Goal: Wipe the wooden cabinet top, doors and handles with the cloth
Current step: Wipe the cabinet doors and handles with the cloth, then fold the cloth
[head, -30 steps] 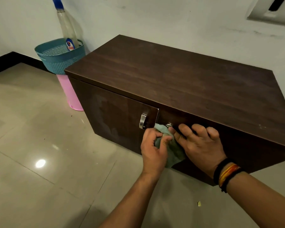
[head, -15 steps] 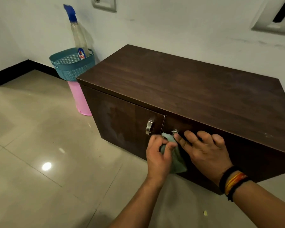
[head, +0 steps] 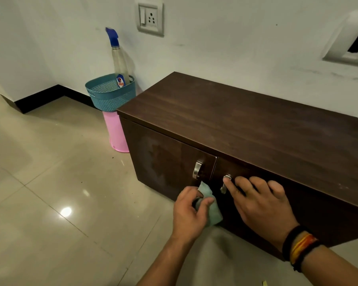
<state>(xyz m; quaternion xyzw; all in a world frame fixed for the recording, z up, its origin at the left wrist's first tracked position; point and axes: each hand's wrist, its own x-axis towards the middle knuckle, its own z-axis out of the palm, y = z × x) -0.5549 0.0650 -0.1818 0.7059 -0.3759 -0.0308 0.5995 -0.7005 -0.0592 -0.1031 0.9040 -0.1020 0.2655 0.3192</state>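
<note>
My left hand pinches cloth low between cabinet doors. Right hand flat, open, empty, forefinger on right handle. Advice: wrap cloth round handle, rub full length.

Cabinet: dark brown woodgrain. Cloth: pale teal. Basket: teal, perforated. Bin: pink. Handles: silver.
</note>
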